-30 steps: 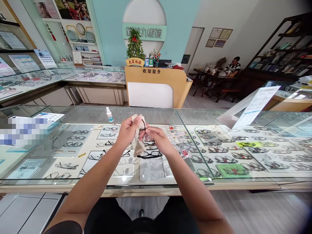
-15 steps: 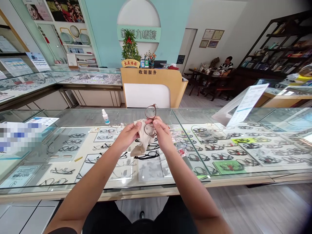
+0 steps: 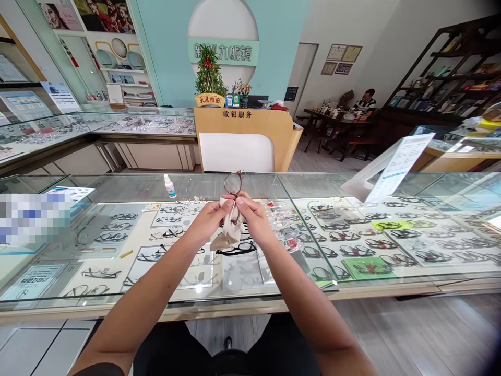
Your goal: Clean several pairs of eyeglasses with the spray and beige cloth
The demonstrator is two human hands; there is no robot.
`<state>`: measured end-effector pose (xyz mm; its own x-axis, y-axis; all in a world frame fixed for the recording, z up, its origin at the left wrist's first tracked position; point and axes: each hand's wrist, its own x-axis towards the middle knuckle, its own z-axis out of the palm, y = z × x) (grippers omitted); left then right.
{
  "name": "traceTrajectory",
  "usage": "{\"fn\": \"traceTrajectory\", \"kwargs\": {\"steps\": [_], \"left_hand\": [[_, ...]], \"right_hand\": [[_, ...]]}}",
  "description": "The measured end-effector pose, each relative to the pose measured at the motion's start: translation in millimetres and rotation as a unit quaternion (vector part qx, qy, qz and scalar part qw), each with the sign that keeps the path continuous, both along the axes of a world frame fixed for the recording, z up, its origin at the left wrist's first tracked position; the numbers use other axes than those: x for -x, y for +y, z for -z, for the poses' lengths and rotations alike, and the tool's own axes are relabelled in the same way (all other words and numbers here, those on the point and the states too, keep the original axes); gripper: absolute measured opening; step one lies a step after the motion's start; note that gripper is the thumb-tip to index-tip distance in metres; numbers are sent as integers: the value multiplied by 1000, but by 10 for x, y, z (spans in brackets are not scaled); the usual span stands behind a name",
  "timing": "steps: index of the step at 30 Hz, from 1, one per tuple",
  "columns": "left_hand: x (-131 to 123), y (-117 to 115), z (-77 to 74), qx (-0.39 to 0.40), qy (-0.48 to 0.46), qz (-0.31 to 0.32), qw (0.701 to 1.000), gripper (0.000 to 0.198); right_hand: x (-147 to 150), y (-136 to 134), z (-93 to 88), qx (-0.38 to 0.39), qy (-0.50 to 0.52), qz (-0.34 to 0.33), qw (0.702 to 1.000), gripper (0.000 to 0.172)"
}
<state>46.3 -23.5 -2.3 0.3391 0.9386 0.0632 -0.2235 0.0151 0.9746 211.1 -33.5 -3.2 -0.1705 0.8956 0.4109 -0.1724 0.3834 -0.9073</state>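
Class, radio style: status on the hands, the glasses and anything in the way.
Left hand gripping cloth; right hand holding glasses. Upper lens uncovered, cloth hiding most below. Bottle standing clear, left of both hands.

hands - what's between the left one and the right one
Between the left hand and right hand, the head view shows a cloth and glasses.

Wall sign [image 3: 245, 52]: 新, second character partly behind the plant [image 3: 209, 78], then 力眼镜 | yellow plaque [image 3: 210, 100] below plant: 大展鸿图 | front of wooden desk [image 3: 284, 136]: 收银服务 | bottle label [image 3: 170, 188] and paper stand [image 3: 399, 169]: print is too small for reading
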Motion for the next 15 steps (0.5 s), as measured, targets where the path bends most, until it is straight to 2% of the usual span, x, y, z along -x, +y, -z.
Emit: {"fn": "traceTrajectory", "kwargs": {"steps": [6,12,15], "left_hand": [[18,4,-32,-20,26,26,999,72],[30,-9,-55,-12,13,42,999,58],[33,-12,-39,-3,14,58,998,53]], "right_hand": [[2,-5,4,21,-4,8,1000,60],[73,-6,58,76,80,-3,994,35],[105,-25,53,120,117,-17,986,36]]}}
